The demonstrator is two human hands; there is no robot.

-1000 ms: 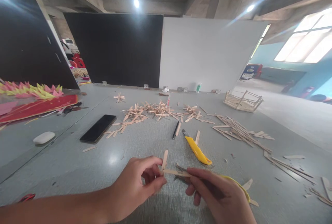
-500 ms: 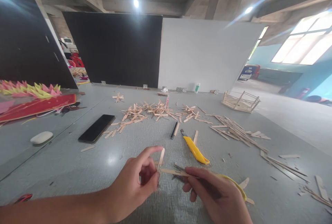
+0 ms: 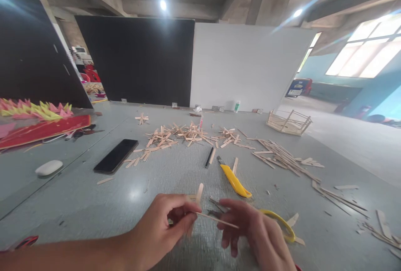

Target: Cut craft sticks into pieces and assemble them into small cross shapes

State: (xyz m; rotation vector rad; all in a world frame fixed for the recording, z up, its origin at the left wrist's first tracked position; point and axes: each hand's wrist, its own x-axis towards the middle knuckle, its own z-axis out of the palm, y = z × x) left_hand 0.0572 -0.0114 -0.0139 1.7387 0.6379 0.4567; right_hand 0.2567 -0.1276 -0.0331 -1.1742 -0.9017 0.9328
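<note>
Left hand (image 3: pixel 169 223), near centre, pinching wooden sticks (image 3: pixel 199 193) between thumb and fingers. Right hand (image 3: pixel 250 227) just right, fingers loosely parted; contact with stick end unclear. Farther left, phone (image 3: pixel 116 156). Beyond right hand, yellow cutter (image 3: pixel 234 181); farther, black pen (image 3: pixel 209 158).

Right fingers (image 3: pixel 235 207) blurred, yellow handle (image 3: pixel 288 226) partly hidden

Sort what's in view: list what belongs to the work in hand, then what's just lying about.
Seems part of the work:
- wooden sticks pinched in the left hand
- heaped short sticks
- yellow cutter, probably, though neither hand holds it

Seems just lying about:
- black phone
- white rounded object
- pink and yellow paper points
</note>
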